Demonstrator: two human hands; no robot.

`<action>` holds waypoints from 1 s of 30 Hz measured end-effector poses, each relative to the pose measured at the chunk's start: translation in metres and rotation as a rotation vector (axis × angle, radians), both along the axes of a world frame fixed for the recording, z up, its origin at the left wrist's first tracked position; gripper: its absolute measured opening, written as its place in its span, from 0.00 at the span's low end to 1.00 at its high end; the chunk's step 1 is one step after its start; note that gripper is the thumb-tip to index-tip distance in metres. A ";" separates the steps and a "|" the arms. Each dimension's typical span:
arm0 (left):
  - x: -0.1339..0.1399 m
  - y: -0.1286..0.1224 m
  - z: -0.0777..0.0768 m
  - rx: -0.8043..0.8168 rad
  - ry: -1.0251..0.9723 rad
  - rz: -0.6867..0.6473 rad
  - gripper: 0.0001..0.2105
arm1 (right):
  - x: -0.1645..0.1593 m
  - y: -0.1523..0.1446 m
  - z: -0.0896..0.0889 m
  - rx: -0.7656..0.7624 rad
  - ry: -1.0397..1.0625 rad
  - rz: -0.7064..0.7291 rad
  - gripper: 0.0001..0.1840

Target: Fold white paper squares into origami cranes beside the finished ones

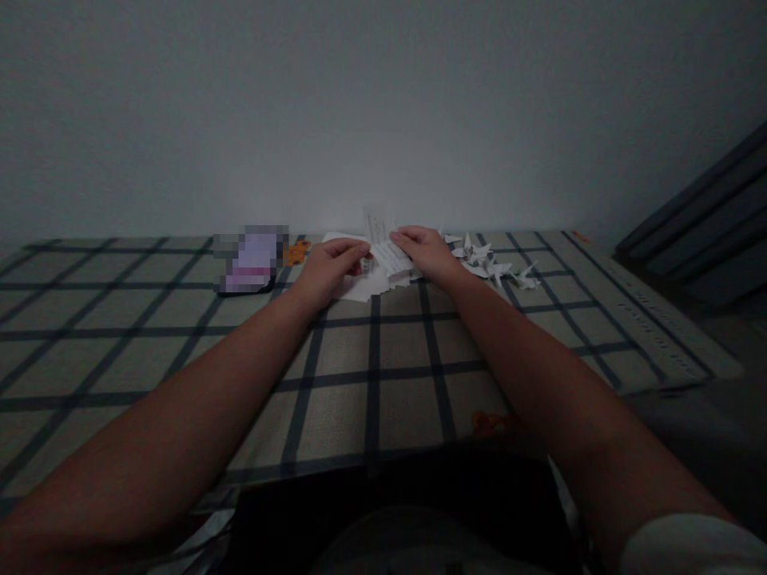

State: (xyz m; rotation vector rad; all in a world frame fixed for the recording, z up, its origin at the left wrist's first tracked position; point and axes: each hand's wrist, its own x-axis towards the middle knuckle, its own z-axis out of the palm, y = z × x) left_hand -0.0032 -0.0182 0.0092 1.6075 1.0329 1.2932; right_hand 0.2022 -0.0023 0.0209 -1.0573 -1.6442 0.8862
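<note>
Over the far side of the table, my right hand point(427, 249) pinches a white paper point(392, 258) with printed lines, thumb on top and fingers beneath. My left hand point(328, 267) is closed at the paper's left edge, with its thumb and fingertips pressed together there. Another printed strip point(377, 224) stands up behind the held paper. Below both hands lie loose white paper sheets point(363, 287), partly covered by them. Several folded paper cranes point(479, 255) sit in a cluster just right of my right hand.
A phone point(250, 259) with a lit, blurred screen rests left of my left hand. The checked tablecloth point(395, 343) has an orange pattern point(296, 254) near the phone. A pale wall point(383, 112) rises behind, and dark folded fabric point(713, 216) hangs at the right.
</note>
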 end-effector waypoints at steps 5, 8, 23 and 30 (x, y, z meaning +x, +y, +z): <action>0.001 -0.002 0.002 -0.005 -0.019 -0.032 0.16 | 0.000 -0.001 0.000 0.035 -0.045 0.000 0.14; 0.001 -0.004 0.002 -0.014 -0.026 -0.054 0.17 | -0.001 -0.002 -0.001 0.033 -0.041 0.045 0.14; 0.003 -0.005 0.003 -0.052 0.002 -0.120 0.24 | -0.006 -0.008 -0.002 -0.097 -0.003 0.352 0.29; 0.002 -0.001 -0.002 -0.075 -0.060 -0.092 0.21 | -0.003 -0.007 0.001 -0.134 -0.001 0.267 0.14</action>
